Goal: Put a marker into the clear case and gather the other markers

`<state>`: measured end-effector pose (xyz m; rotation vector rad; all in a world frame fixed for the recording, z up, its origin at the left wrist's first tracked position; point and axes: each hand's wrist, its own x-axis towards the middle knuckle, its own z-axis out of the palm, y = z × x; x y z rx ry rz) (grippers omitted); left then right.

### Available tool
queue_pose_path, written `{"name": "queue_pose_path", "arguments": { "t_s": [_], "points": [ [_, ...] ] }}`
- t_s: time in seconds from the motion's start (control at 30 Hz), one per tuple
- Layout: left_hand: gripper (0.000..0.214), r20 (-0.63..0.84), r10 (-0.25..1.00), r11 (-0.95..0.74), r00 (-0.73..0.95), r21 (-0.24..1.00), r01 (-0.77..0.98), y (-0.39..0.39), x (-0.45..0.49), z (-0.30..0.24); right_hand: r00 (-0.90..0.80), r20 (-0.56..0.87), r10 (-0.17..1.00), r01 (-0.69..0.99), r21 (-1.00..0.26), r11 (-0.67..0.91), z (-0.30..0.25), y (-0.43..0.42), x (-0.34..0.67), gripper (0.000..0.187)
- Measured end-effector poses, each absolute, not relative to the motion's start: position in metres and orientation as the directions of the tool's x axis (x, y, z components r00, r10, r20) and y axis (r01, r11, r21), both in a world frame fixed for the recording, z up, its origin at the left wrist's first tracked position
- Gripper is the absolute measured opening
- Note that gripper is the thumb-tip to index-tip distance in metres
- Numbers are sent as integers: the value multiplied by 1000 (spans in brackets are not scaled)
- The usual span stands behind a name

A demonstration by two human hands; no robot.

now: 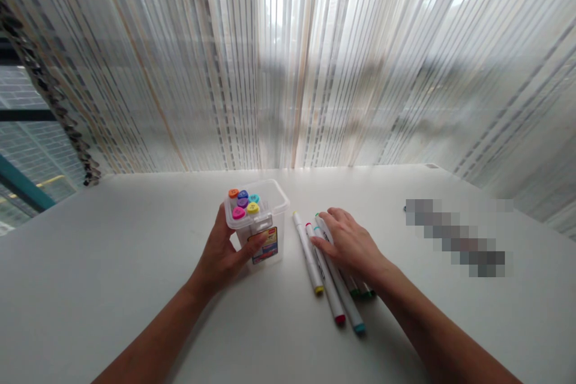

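Partly hidden under the right hand (348, 243): several markers (355, 291), count unclear. Label on the clear box (265, 216) too small to read, half covered by the left hand (222, 255). Pixelated patch (459, 237) unidentifiable.

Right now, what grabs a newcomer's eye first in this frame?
The clear plastic marker box at the table's centre, with five bright caps (orange, blue, teal, pink, yellow) standing in it, gripped by the left hand. Just right of it, a row of white markers lies on the white table, with the right hand resting flat on them. Behind, a striped sheer curtain fills the upper frame.
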<state>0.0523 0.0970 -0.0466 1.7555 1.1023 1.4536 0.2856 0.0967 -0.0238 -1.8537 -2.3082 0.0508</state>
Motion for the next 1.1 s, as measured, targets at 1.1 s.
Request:
{"name": "queue_pose_path", "arguments": {
  "t_s": [1.1],
  "points": [
    [46,492,867,-494,79,826,271,95,54,-43,-157,182,971,982,-80,174,-28,103,289,64]
  ]
}}
